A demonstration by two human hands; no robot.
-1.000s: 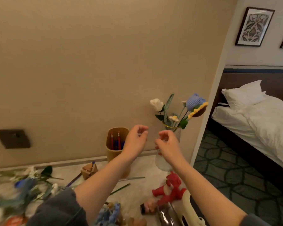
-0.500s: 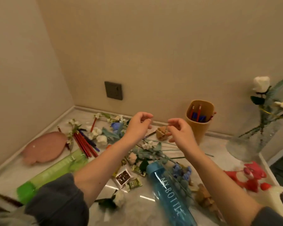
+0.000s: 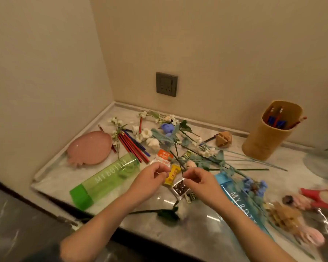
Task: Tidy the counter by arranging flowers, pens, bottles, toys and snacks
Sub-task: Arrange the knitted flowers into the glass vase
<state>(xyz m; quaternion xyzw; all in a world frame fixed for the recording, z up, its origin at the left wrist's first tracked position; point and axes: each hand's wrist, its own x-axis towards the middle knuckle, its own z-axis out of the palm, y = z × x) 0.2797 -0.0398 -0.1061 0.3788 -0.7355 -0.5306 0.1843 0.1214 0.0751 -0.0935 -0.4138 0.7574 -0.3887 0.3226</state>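
As left hand (image 3: 150,179), right hand (image 3: 199,182) hover over crowded counter (image 3: 197,235), fingers (image 3: 192,172) curl; hold unclear.

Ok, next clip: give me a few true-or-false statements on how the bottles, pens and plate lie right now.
1. The green bottle lies on its side on the counter. True.
2. The pen holder is tipped over. False: it stands upright with pens in it.
3. Loose red pens lie beside the pink plate. True.
4. The blue bottle stands upright. False: it lies on its side.
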